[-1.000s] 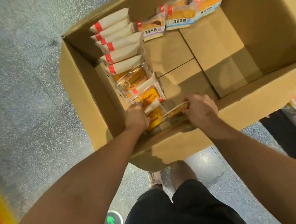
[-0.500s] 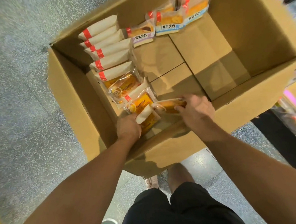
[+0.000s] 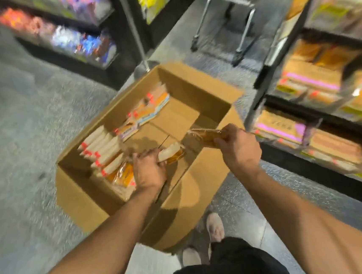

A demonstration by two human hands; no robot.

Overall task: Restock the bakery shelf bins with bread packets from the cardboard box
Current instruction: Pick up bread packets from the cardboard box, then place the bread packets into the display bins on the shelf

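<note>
An open cardboard box [image 3: 195, 84] stands on the floor in front of me. A row of bread packets [image 3: 102, 151] lines its left wall, and more packets [image 3: 148, 109] lean at the far side. My left hand [image 3: 149, 173] grips a white-and-orange bread packet [image 3: 170, 152] just above the row. My right hand [image 3: 239, 146] holds a clear packet with golden bread [image 3: 206, 134], lifted over the box's right rim. The bakery shelf bins [image 3: 320, 127] with bread stand to the right. The picture is blurred by motion.
Dark shelves with colourful goods [image 3: 73, 36] stand at the back left. A metal step stool [image 3: 231, 21] is at the back centre, and a metal pole base [image 3: 146, 65] lies behind the box. My feet [image 3: 214, 226] are on the grey speckled floor by the box's near corner.
Both hands have lifted their packets out of the box's near corner. The right hand has moved up and right toward the shelves. My head has tilted up, bringing shelves into view.
</note>
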